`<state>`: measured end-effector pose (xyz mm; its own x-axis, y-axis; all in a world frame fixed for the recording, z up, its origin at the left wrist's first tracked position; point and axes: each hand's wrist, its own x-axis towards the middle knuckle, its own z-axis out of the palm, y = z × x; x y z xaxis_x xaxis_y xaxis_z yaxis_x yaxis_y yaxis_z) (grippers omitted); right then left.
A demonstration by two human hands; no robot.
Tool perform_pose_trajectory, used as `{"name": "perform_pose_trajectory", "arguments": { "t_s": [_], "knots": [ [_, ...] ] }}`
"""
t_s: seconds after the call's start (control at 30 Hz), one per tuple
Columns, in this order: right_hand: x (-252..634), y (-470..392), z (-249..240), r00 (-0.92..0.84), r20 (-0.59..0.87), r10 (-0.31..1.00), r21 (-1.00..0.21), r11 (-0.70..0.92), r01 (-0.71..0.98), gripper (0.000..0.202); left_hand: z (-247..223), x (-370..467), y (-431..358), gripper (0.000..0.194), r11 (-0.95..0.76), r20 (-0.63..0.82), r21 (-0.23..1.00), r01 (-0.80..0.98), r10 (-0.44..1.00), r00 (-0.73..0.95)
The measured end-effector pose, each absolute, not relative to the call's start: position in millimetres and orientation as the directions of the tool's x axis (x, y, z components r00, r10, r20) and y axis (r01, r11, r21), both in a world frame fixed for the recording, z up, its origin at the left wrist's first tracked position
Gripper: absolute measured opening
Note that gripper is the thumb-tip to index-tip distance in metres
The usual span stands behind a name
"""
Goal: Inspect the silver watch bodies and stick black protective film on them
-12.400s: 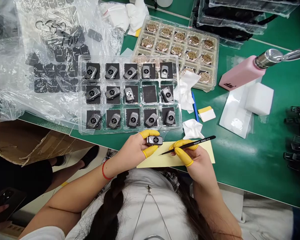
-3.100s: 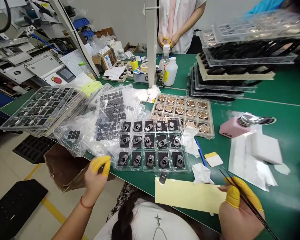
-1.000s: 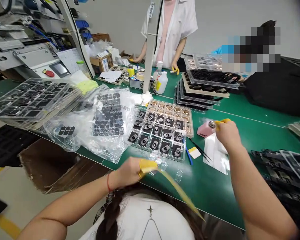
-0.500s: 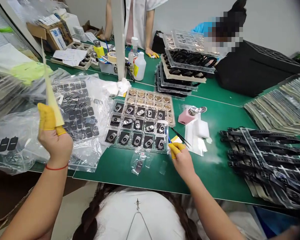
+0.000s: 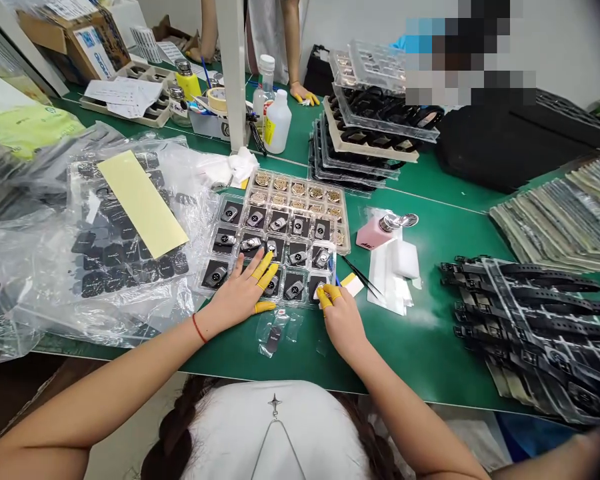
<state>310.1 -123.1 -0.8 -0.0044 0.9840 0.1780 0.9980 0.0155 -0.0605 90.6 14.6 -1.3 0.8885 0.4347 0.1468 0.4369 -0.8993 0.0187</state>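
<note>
A clear plastic tray [image 5: 235, 230] holds watch cases [image 5: 298, 256], each on a black square in its own compartment. My left hand [image 5: 245, 285], in yellow finger cots, spreads open over the tray's front left part and hides some compartments. At the front right corner my right hand [image 5: 343, 320], also in finger cots, has its fingers pinched over a compartment; what they hold, if anything, is hidden. A pale yellow paper sheet [image 5: 143, 203] lies on clear bags to the left. Just in front of the tray is a small clear film piece with a dark label [image 5: 273, 340].
Behind the tray stands another tray of gold round parts [image 5: 299, 189]. To the right are a pink pump bottle [image 5: 373, 233], tweezers [image 5: 363, 277] and black straps [image 5: 535, 300]. Stacked trays [image 5: 355, 157] and a white bottle [image 5: 278, 123] stand farther back, near a person's hand [image 5: 303, 93].
My left hand has let go of the yellow sheet, now flat on the bags, and moved right over the tray. My right hand has shifted slightly left onto the tray's corner.
</note>
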Motion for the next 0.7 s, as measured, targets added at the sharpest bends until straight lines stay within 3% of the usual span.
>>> {"name": "perform_pose_trajectory", "arguments": {
  "t_s": [0.27,0.7],
  "knots": [
    [303.5,-133.8,-3.0,0.001,0.165,0.986,0.066,-0.012,0.998,0.029,-3.3,89.1,15.0,0.078,-0.891,0.135,-0.045,0.453,0.443,0.886],
    [297.7,-123.2,-4.0,0.032,0.192,0.981,0.131,-0.058,0.990,0.029,-2.0,89.8,13.7,0.079,-0.885,0.141,0.005,0.465,0.461,0.876]
  ]
}}
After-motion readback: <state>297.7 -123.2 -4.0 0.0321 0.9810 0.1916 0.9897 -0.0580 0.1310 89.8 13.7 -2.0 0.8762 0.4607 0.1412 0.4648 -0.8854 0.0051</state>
